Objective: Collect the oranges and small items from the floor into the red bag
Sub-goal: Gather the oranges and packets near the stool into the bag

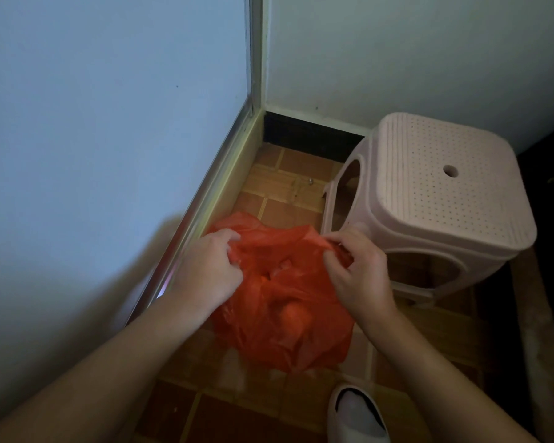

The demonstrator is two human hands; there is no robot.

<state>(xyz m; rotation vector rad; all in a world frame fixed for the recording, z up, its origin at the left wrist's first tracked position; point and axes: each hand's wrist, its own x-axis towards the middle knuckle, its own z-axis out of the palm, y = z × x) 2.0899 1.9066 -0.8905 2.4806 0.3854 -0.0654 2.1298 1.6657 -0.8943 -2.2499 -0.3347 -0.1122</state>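
Two bare hands at work on one red bag point(282, 302), low over the tiled floor point(269, 398). Far left: pale blue wall panel point(109, 123), metal frame strip point(205, 199) running along its foot to the room's back corner. Just beside that strip, left hand point(205, 270), fingers curled, pinching the bag's upper left rim. Centre: bag crumpled on the floor tiles, near the left edge of the floor, mouth gathered between both hands, plastic thin and translucent with rounded bulges showing through; contents too blurred to name. Beyond it, toward the back corner, a small dark speck point(309, 180) on the tiles, too small to identify. Right of centre: right hand point(359, 273), thumb and fingers bent, pinching the bag's upper right rim, close against the pink plastic stool point(435, 193). Stool upright on the floor at the right, perforated seat with one round hole, back against the white wall point(413, 52). Bottom edge, right of the bag: white slipper point(355, 414) over a pale sock.
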